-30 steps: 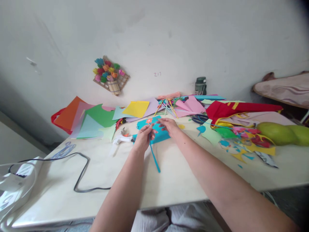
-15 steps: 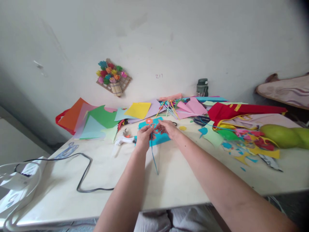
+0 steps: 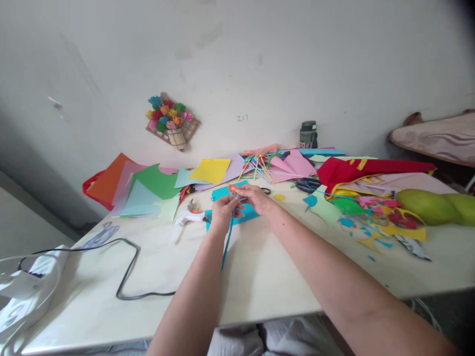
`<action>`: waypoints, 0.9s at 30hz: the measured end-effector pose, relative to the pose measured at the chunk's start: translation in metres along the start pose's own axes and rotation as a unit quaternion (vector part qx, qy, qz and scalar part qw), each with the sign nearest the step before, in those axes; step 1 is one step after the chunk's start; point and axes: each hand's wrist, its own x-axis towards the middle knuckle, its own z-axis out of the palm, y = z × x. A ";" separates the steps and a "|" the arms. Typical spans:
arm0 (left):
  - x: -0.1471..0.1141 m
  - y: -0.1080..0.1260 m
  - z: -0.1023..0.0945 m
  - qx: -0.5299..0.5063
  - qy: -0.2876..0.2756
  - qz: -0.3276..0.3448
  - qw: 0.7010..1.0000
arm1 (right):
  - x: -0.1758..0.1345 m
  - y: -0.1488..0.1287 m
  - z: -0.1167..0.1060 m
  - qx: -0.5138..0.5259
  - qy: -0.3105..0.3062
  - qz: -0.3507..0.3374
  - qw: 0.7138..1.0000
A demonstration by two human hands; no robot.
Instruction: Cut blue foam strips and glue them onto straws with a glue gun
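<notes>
Only 1 legible marking: handwritten no. (image 3: 242,118) on the wall (image 3: 267,79), approx. ctr., above back of desk (image 3: 282,277). Reads "217", tho 1st char. is drawn like a "Z", so poss. "Z17" – can't tell which. Thin purplish-dark strokes, 3 chars. in 1 row. Green bottle (image 3: 308,133) at back of desk, to R of no.: pale marks low on body, too small to read; white patch (image 3: 314,125) nr. its top, nothing legible. Silvery wrapper (image 3: 412,246), R side of desk: dark/light pattern, can't tell if it's txt.
</notes>
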 end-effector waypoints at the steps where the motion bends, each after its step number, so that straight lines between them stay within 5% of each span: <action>1: 0.000 0.000 0.000 0.000 -0.006 -0.008 1.000 | 0.000 0.000 0.000 0.003 0.007 0.000 1.000; 6: -0.001 0.003 -0.006 -0.015 -0.072 -0.055 0.996 | 0.004 0.002 -0.001 0.038 0.051 -0.007 0.998; 13: 0.004 0.000 -0.018 0.089 -0.079 -0.045 0.992 | 0.004 -0.001 -0.006 0.033 0.062 -0.016 0.997; 17: 0.004 -0.001 -0.016 0.088 -0.042 -0.007 0.995 | 0.003 -0.002 -0.011 0.061 0.025 0.016 0.998; 27: 0.012 -0.005 -0.025 -0.059 0.079 0.030 0.995 | 0.008 0.008 -0.011 -0.034 0.111 0.025 0.993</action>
